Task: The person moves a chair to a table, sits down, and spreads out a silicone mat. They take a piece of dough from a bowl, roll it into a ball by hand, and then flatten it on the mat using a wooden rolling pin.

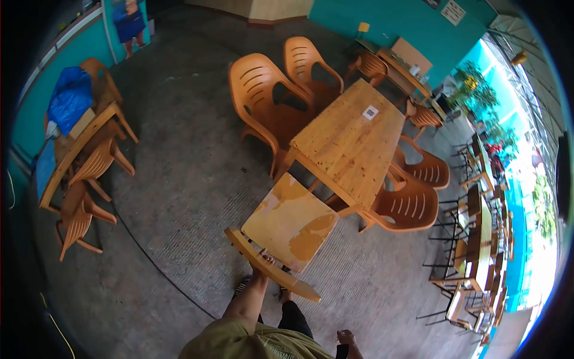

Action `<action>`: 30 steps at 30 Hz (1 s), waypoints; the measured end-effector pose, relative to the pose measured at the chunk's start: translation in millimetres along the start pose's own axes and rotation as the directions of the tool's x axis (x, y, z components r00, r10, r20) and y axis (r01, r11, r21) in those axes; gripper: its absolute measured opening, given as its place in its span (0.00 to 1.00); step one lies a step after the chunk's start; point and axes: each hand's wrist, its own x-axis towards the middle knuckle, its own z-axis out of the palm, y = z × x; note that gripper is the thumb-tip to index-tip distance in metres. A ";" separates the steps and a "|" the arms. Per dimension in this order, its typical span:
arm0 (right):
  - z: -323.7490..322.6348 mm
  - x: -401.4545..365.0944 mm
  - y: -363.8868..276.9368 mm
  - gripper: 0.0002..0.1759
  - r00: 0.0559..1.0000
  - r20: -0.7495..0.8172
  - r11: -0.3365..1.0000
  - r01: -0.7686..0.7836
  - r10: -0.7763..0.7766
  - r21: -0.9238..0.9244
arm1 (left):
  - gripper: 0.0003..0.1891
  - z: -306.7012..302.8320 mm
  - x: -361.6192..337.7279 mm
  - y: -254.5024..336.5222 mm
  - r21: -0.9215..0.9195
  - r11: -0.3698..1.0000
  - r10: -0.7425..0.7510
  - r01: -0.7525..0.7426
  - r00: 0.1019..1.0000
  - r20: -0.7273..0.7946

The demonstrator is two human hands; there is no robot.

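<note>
My left hand [267, 257] is wrapped round the top of a wooden chair's curved backrest [287, 283], fingers showing over its far side. The chair's square seat [293, 218] has worn, patchy yellow and brown varnish, and its front edge lies close to the near end of a wooden table [353, 143]. My right hand [345, 337] hangs low beside my body, away from the furniture, with its fingers curled in and nothing visible in them. A dark band or object shows by that wrist. My feet stand just behind the chair.
Orange plastic armchairs [257, 84] line both long sides of the table. A small paper code [370, 112] lies on its top. At left, a table bears a blue plastic bag [70, 99]. A dark cable [152, 257] crosses the floor. More tables [478, 251] and chairs stand at right.
</note>
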 end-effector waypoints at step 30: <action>-113.1 173.9 -208.7 0.29 0.903 0.211 0.724 0.427 -0.375 -0.542 | 0.60 50.6 -423.8 223.1 0.411 0.680 0.685 -0.607 0.726 -0.060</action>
